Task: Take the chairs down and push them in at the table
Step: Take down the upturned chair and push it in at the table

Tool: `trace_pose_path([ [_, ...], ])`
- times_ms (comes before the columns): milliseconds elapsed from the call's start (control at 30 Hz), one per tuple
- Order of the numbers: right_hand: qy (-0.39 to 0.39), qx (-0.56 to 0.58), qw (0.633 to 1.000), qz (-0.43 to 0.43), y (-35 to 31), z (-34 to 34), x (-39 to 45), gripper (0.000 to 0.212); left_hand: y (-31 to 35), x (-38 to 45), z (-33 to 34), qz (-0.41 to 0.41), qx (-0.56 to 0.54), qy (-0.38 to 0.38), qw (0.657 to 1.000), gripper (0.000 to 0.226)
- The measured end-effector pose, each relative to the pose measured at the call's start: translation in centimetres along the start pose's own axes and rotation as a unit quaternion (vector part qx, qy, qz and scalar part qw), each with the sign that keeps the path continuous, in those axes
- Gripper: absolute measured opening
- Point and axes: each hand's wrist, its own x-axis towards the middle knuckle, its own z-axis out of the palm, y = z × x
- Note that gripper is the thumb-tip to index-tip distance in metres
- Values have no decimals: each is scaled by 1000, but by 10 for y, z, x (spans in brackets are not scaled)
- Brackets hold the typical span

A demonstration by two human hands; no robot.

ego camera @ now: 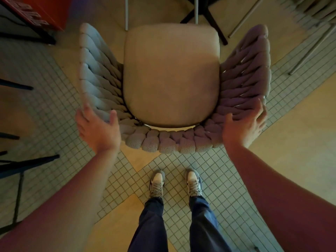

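A chair (171, 73) with a beige seat cushion and a thick grey woven back stands upright on the floor right in front of me, its back toward me. My left hand (96, 128) is at the back's left corner, thumb inside the woven rim and fingers outside, spread and not clenched. My right hand (245, 124) mirrors it at the right corner, a ring on one finger. The black cross-shaped table base (211, 13) lies just beyond the seat's front edge.
Another woven chair (312, 17) with metal legs stands at the far right. Black furniture legs (21, 164) reach in from the left, and a red box-like object (45, 11) sits at top left. My feet (174, 182) stand on small-tiled floor behind the chair.
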Motion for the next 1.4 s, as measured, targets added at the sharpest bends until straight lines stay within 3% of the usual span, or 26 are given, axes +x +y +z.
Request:
trace_pose_path([
  [67, -64, -66, 985, -147, 4, -4, 6, 71, -8, 14, -4, 191, 71, -4, 979, 65],
  [133, -126, -125, 961, -210, 5, -1, 13, 67, -16, 22, -2, 272, 125, -50, 953, 61],
  [233, -138, -183, 947, -225, 5, 4, 25, 68, -18, 37, 4, 247, 157, -87, 952, 65],
  [367, -112, -202, 954, -192, -7, 10, 67, 77, 6, 75, 10, 176, 120, -72, 974, 69],
  [533, -89, -171, 974, -120, -19, 21, 125, 77, 27, 135, 20, 65, 45, -49, 996, 56],
  [633, -100, -146, 977, -116, -27, 25, 166, 82, 26, 160, 23, 25, 60, -65, 996, 65],
  [767, -153, -151, 960, -180, -25, 27, 198, 82, 31, 174, 23, 14, 66, -89, 994, 69],
  [967, -137, -128, 966, -178, -16, 24, 217, 82, 49, 172, 27, 39, 118, -78, 989, 66],
  [1400, -110, -124, 977, -134, -4, 0, 318, 78, 170, 189, 78, 101, 51, -109, 988, 68],
])
